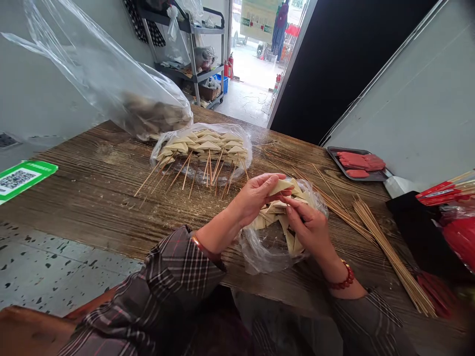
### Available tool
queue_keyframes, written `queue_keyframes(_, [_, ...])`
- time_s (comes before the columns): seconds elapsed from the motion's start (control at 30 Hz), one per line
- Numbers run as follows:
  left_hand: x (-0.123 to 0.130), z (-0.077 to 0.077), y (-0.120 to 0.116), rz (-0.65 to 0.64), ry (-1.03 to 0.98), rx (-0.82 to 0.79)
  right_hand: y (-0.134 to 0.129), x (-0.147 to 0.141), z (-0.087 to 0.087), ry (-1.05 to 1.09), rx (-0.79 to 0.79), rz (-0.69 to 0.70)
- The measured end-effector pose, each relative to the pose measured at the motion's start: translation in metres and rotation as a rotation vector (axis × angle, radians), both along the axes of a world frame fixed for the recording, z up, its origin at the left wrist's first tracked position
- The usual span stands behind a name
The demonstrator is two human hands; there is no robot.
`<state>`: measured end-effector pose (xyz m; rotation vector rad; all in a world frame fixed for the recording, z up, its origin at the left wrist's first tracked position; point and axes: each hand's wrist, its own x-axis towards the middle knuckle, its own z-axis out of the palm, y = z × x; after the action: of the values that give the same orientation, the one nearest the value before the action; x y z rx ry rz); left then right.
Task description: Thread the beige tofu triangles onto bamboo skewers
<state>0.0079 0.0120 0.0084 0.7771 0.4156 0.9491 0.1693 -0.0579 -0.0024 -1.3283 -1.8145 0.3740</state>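
My left hand (pixel 258 195) is closed around a pale folded tofu-sheet triangle (pixel 281 186). Close beside it, my right hand (pixel 308 225) pinches a thin bamboo skewer, mostly hidden by the fingers, with its tip near the triangle. Below both hands, more loose folded tofu pieces (pixel 291 241) lie on a clear plastic bag (pixel 260 254). Farther back on the left, several skewered tofu triangles (pixel 208 143) are stacked on another plastic bag (pixel 247 141), their sticks pointing toward me. To the right of my hands lies a bundle of bare skewers (pixel 393 254), with more loose sticks (pixel 345 217) beside it.
The wooden table (pixel 111 212) carries a large clear bag (pixel 148 106) with brownish contents at back left. A dark tray (pixel 356 175) of pink-red slabs sits at back right. A black box (pixel 415 222) stands at the right, and a green QR card (pixel 27 179) at the left.
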Motion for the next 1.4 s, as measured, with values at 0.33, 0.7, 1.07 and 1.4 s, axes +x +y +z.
queue_keyframes(0.33, [0.002,-0.001,-0.005,0.030,-0.026,0.145,-0.001,0.002,0.000,0.001,0.001,-0.009])
queue_keyframes(0.7, [0.008,-0.003,-0.012,-0.036,0.048,0.149,0.000,0.000,0.002,0.009,0.034,-0.050])
queue_keyframes(1.07, [0.003,0.004,-0.008,0.043,0.037,0.108,0.001,0.001,0.003,0.116,-0.126,-0.033])
queue_keyframes(1.4, [0.011,-0.003,-0.010,-0.058,0.128,0.194,0.001,0.001,0.005,0.090,-0.038,-0.074])
